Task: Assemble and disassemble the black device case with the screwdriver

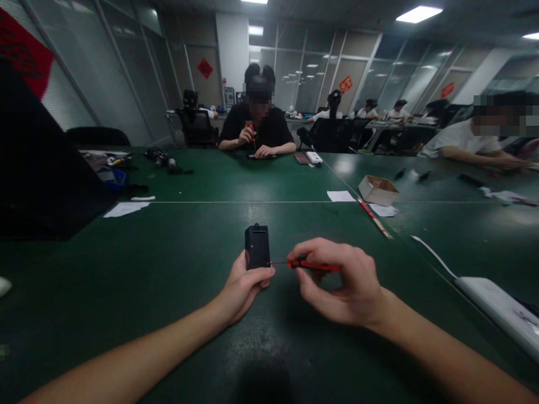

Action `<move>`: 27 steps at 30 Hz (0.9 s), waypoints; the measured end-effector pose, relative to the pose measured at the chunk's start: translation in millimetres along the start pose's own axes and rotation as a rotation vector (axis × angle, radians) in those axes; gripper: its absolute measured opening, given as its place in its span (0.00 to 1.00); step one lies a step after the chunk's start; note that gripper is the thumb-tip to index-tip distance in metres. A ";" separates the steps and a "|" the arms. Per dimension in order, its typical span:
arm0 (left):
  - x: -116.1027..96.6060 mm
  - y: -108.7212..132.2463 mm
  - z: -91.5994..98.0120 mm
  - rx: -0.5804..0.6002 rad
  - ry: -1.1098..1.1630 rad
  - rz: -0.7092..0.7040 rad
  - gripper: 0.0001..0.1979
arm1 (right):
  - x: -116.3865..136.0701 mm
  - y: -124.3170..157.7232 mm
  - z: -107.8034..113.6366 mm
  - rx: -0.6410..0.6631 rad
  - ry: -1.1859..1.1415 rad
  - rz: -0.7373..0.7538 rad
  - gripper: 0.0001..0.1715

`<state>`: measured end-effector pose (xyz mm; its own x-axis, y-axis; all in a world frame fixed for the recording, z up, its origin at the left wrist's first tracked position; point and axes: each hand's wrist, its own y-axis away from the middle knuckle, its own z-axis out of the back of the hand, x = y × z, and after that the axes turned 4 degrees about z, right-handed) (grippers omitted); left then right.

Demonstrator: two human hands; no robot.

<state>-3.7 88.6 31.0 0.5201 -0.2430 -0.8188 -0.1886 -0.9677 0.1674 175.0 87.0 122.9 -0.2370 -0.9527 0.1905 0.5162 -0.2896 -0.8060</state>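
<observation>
My left hand is closed around the lower end of a small black box-shaped device, holding it upright on the green table. My right hand pinches a small red-handled screwdriver. Its thin shaft points left and its tip touches the right side of the black device. Both forearms reach in from the bottom edge.
A small open cardboard box, paper slips and a red pencil-like stick lie to the right. A white flat device sits at far right. A dark object fills the left. A person sits opposite; others work behind.
</observation>
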 end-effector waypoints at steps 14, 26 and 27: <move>5.9 2.0 15.5 0.026 -0.380 -0.128 0.20 | 46.7 -14.7 41.8 0.479 0.423 -0.193 0.18; 5.3 1.6 11.9 -0.040 -0.285 -0.105 0.18 | 40.8 6.4 25.7 0.406 0.437 -0.124 0.10; 5.0 1.6 11.2 -0.044 -0.280 -0.106 0.18 | 39.0 7.9 25.7 0.409 0.420 -0.133 0.10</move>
<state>-10.7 86.6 21.0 0.2841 -0.1183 -0.9515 -0.1061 -0.9901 0.0914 191.0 45.2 138.3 -0.5833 -0.8117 -0.0303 0.7150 -0.4954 -0.4934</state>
